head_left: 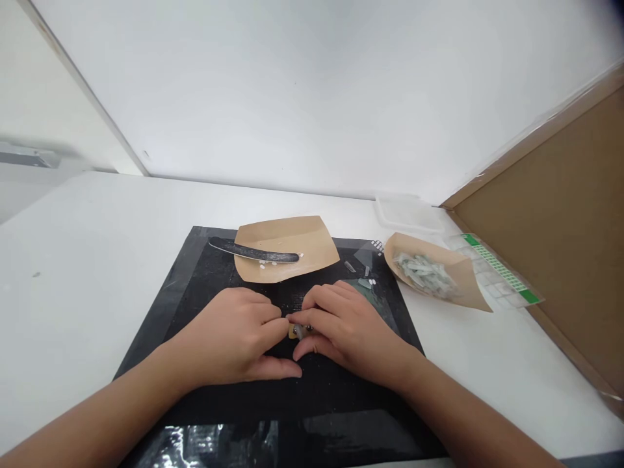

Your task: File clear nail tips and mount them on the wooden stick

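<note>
Pinches small yellowish piece point(292, 331) with right hand point(348, 325) over black mat point(229, 406), presumably for steadiness, with fingers of left hand point(234, 337) curled alongside, impossible to tell whether gripping.

Two hands point(238, 338) are working lower center; two brown sheets point(312, 237) are lying center and right; one dark strip point(253, 253), one black mat point(312, 403) are lying center.
</note>
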Demonstrator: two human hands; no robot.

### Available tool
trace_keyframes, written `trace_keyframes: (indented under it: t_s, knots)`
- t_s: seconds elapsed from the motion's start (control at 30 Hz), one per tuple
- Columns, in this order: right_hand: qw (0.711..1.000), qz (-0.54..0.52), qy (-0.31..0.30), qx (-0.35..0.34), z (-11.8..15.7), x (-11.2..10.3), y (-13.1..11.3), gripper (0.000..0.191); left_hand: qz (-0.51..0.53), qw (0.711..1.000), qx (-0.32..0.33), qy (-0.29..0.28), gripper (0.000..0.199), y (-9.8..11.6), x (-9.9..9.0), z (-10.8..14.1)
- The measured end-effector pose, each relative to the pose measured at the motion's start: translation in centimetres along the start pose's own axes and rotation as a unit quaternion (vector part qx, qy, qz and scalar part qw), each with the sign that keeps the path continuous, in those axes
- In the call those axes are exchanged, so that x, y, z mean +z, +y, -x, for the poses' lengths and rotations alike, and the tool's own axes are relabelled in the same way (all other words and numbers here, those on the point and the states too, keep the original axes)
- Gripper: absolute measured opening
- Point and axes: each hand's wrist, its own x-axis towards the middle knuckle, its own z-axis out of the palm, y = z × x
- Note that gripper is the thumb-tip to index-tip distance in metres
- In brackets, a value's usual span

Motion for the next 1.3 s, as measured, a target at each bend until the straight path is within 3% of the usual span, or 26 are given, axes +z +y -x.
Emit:
trace_keyframes:
  t_s: [0.6,0.83,0.97,1.3]
  knots:
    - [0.999,0.042,-0.026,-0.017,0.1,0.1,0.4,0.026,-0.01,1.0,0.018,0.02,0.037,0.0,0.0,-0.2]
    - [1.0,0.007,-0.006,-0.013,0.0,-0.1,0.7,0.045,-0.014,0.999,0.018,0.034,0.04,-0.1,-0.2,-0.5]
    - [1.0,-0.007,0.001,-0.025,0.0,-0.1,1.0,0.048,-0.018,1.0,0.017,0.008,0.039,-0.2,-0.2,-0.4]
    - [0.997,-0.062,0.011,-0.037,0.3,-0.5,1.2,0.029,-0.021,1.0,0.01,-0.014,0.04,-0.5,0.0,-0.1]
